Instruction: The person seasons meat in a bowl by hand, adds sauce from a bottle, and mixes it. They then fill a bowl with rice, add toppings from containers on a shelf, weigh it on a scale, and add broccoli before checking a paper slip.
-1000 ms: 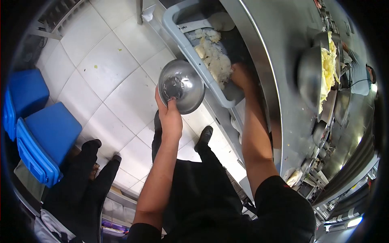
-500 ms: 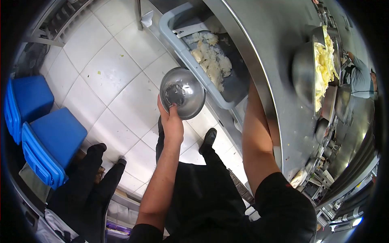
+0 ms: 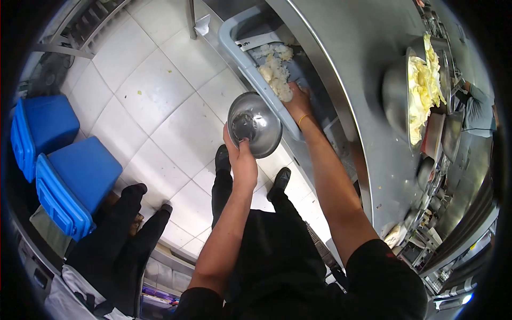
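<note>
My left hand (image 3: 241, 157) grips the near rim of a round steel bowl (image 3: 256, 128), thumb inside, holding it just beside the edge of a grey plastic bin (image 3: 242, 53) under the counter. The bowl looks nearly empty, with a dark smear at its bottom. My right hand (image 3: 297, 101) is inside the bin, pressed against a heap of white shredded food (image 3: 273, 68); its fingers are partly hidden by the bin's rim. A thin band circles that wrist.
A steel counter (image 3: 352, 58) runs along the right, carrying a large steel bowl of pale yellow leaves (image 3: 421, 74) and smaller steel bowls. Two blue crates (image 3: 64, 170) stand on the white tiled floor at left. Another person's dark legs (image 3: 122, 224) are beside me; a person in grey (image 3: 477, 109) works farther away.
My right hand was hidden under the counter half a second ago; now it has come forward into the food near the bin's rim. The bowl has shifted slightly right, closer to the bin.
</note>
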Demonstrator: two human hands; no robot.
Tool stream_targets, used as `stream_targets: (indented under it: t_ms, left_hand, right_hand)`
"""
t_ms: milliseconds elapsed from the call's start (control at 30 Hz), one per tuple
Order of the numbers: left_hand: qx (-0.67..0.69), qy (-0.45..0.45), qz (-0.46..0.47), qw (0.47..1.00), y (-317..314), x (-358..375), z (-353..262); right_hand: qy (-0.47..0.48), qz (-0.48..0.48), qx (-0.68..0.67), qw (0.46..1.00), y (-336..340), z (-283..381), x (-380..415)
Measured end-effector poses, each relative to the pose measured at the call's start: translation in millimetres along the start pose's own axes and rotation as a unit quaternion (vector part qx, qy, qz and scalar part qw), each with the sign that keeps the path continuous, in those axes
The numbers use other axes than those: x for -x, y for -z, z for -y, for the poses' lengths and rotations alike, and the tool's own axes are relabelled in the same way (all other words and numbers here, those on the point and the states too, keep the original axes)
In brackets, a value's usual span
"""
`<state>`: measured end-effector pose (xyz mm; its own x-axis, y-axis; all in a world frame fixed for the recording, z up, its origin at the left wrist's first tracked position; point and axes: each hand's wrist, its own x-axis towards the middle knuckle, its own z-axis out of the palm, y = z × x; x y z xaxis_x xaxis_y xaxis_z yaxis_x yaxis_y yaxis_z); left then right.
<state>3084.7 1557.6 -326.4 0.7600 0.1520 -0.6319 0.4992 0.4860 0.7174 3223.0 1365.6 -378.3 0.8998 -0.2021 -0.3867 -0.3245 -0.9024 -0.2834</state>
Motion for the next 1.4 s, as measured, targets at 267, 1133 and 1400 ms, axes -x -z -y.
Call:
stream_targets:
  t_ms: [267, 1133, 1400]
  left_hand:
    - [0.04, 0.071, 0.0, 0.997, -3, 7, -21]
    - [0.149, 0.055, 0.054, 0.986, 31, -32, -20]
    - [0.178, 0.057, 0.062, 0.98, 16, -28, -15]
  right_hand:
    - [-0.053, 0.047, -0.371, 0.926, 9, -10, -2]
    - [0.13, -0.162, -0.125, 0.97, 35, 36, -80]
    - [0.236, -0.055, -0.007, 0.97, 16, 53, -68]
